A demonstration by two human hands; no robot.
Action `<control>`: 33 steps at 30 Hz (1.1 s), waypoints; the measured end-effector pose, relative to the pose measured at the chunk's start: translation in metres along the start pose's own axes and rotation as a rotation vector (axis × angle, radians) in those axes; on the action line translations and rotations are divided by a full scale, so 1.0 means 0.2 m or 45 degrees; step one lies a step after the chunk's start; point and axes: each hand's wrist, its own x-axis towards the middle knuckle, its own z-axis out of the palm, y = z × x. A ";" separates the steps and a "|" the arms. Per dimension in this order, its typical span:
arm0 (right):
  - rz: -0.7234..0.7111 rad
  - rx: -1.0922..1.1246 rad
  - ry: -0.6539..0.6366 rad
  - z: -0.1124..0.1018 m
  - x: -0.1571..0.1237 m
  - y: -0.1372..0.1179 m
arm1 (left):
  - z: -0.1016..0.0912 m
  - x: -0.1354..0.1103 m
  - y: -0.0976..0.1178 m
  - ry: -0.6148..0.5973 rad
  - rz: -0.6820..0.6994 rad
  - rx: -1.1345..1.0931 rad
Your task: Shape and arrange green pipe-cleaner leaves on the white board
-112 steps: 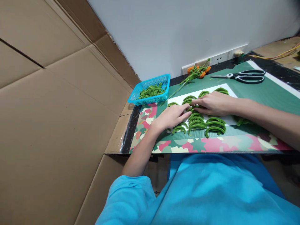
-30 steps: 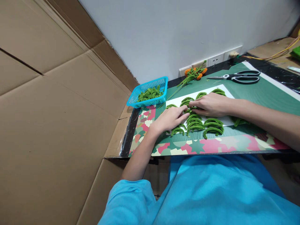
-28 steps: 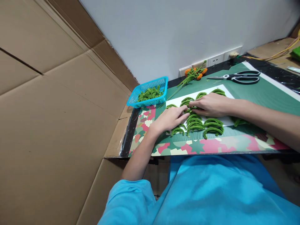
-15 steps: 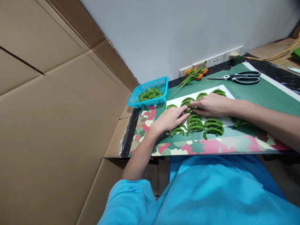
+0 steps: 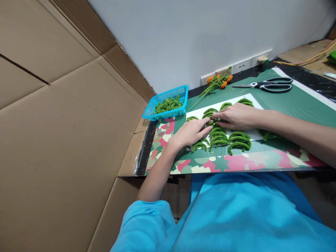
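Several green fuzzy arcs [image 5: 239, 140] lie in rows on a white sheet [image 5: 202, 113] on the green mat. My left hand [image 5: 190, 132] rests on the sheet's left part, fingers stretched toward one green arc [image 5: 211, 123] in the middle. My right hand [image 5: 235, 116] lies over the sheet from the right, its fingertips pinched on that same arc. Both hands meet at this piece. More arcs show beyond my right hand and under my right forearm.
A blue basket [image 5: 183, 93] holding more green pieces stands at the table's back left. Orange-tipped green stems [image 5: 217, 81] and scissors [image 5: 273, 85] lie near the wall sockets. Cardboard sheets [image 5: 57, 122] rise on the left. The camouflage-patterned table edge [image 5: 236, 163] is nearest me.
Both hands stay at the same green arc. Only slight shifts of view, no visible movement of pieces.
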 end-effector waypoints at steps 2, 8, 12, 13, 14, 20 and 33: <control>0.002 0.003 -0.005 0.00 0.00 0.00 | 0.00 0.00 0.00 0.001 0.001 0.003; 0.002 0.017 0.001 0.00 0.00 0.00 | -0.01 0.00 0.01 -0.007 -0.004 0.012; -0.007 0.005 0.004 0.01 0.00 0.01 | -0.01 0.00 0.01 -0.001 0.006 0.004; -0.012 0.004 0.010 0.01 0.00 0.01 | -0.01 0.00 0.01 -0.001 0.005 0.001; -0.016 0.005 0.015 0.01 0.00 0.01 | -0.01 0.00 0.00 -0.001 0.002 -0.001; -0.005 0.023 0.015 0.01 0.00 0.01 | 0.00 0.00 0.00 0.004 0.002 -0.010; -0.008 0.000 0.000 0.00 0.00 0.00 | -0.02 0.00 0.01 -0.008 0.003 0.001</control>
